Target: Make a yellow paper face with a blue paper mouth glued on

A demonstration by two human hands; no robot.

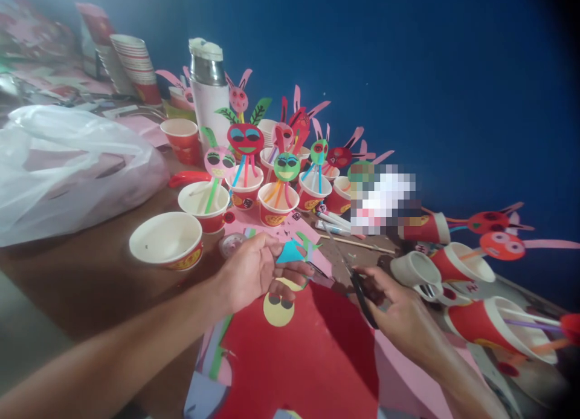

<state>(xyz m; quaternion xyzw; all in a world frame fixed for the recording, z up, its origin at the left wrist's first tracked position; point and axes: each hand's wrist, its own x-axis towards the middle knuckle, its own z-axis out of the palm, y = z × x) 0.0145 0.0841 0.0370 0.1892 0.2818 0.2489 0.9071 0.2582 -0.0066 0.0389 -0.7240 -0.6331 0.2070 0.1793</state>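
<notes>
Our left hand (254, 271) pinches a blue paper scrap (290, 253) w/ thumb & fingers closed on it, over the red sheet (312, 352) at the table's (99, 280) near edge. Right hand (399, 313) grips scissors (351, 280), blades parted, just beside the scrap.

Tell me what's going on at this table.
A person is cutting craft paper. The left hand pinches a small blue paper piece, and the right hand holds scissors with the blades pointing toward it. Beneath the hands lie a red sheet and a yellow paper face. Behind stand red paper cups holding finished paper-faced figures on straws, and more lie tipped over at right.
</notes>
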